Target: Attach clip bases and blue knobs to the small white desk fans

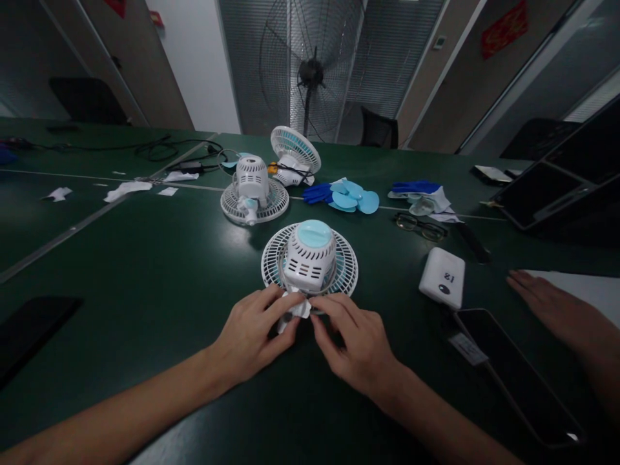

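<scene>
A small white fan [310, 257] with a light blue cap lies face down on the dark green table [145, 271], its round grille flat on the surface. At its near edge sits a small white part [296, 309]. My left hand [252, 336] and my right hand [356, 345] both pinch that part with fingertips, thumbs and forefingers pressed together, the two hands almost touching.
Behind stand two more white fans [254, 190], [295, 154], loose blue blades [353, 197], blue gloves [416, 188], glasses [420, 226]. A white box [442, 278] and a dark phone [513, 371] lie at the right, where another person's hand [552, 310] rests. Cables [165, 152] run at the back left.
</scene>
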A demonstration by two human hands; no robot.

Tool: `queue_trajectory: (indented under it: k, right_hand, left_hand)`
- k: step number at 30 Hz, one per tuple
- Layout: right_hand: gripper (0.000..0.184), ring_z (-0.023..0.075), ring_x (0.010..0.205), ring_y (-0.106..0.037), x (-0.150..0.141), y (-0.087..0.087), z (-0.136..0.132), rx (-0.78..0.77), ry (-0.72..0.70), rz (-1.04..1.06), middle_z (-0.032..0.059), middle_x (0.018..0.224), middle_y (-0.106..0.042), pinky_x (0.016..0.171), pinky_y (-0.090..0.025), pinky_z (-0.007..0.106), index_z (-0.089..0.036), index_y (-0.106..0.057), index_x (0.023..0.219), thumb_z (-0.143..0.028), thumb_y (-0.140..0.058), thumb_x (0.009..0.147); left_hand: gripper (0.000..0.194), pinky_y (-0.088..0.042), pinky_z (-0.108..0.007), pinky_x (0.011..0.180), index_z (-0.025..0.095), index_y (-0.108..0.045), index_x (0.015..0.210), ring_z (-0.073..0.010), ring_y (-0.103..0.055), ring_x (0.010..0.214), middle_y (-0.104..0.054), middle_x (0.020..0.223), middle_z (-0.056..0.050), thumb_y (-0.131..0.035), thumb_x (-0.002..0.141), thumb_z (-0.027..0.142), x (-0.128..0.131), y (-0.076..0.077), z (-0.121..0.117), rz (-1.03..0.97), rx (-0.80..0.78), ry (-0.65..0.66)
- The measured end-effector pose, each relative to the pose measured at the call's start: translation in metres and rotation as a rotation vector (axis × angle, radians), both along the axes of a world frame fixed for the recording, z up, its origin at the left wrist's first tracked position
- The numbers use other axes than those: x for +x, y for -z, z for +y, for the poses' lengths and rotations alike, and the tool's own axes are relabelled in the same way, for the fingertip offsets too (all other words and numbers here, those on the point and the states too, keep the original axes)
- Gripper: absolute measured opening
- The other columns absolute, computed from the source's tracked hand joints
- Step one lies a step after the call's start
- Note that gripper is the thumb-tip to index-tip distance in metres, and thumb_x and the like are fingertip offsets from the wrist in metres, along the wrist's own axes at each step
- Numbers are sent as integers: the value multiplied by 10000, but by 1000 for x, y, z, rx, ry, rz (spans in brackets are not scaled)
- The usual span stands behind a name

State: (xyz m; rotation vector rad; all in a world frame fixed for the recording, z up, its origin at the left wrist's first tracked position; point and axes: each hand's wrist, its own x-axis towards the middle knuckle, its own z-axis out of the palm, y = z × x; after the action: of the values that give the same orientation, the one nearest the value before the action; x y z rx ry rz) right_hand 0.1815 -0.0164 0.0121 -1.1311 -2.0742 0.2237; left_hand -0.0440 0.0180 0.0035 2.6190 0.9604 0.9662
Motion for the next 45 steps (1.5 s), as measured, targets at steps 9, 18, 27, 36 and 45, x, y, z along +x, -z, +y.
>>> queue_trajectory:
  k: [9, 18, 27, 36, 45]
  right_hand:
    - [232, 162, 846, -731, 4, 1, 4, 157, -34, -103, 69, 1068, -755, 710, -563, 279, -158, -639, 1242, -138, -593, 1016]
    - [149, 133, 669, -638, -8, -4, -1, -372, 44, 314, 14, 825, -702, 612, -490, 260, -200, -717, 964, -310, -631, 1016]
    - [236, 138, 687, -668, -6, -5, -2, -319, 86, 226, 51, 986, -740, 610, -531, 266, -206, -680, 1200, -318, -639, 996]
    - [177, 184, 818, -726, -1, 0, -1, 55, -9, -15, 69, 977, -758, 709, -551, 308, -167, -703, 1175, -219, -602, 1039]
    - [391, 56, 432, -370, -21, -12, -1, -1098, 72, 829, -58, 634, -512, 389, -237, 190, -189, -595, 785, -529, -626, 977]
  left_hand:
    - [336, -579, -355, 740, 227, -544, 1356, -219, -648, 869, -629, 1038, -72, -555, 1021, 250, 0, 2, 0, 3, -9, 6]
    - [301, -578, -362, 718, 225, -552, 1327, -223, -651, 842, -637, 1023, -75, -541, 1029, 266, 0, -1, 1, 6, 14, 1]
    - [307, -584, -348, 716, 222, -557, 1328, -212, -653, 832, -636, 1018, -70, -550, 1023, 259, 1, -1, 0, 3, 12, -4]
    - [302, -576, -344, 729, 208, -562, 1313, -213, -649, 847, -637, 1024, -73, -552, 1015, 250, 2, -3, 0, -7, -2, -3]
    - [316, -585, -355, 742, 208, -567, 1326, -220, -661, 873, -643, 1049, -77, -558, 1014, 256, 2, 1, 0, 12, 10, -17]
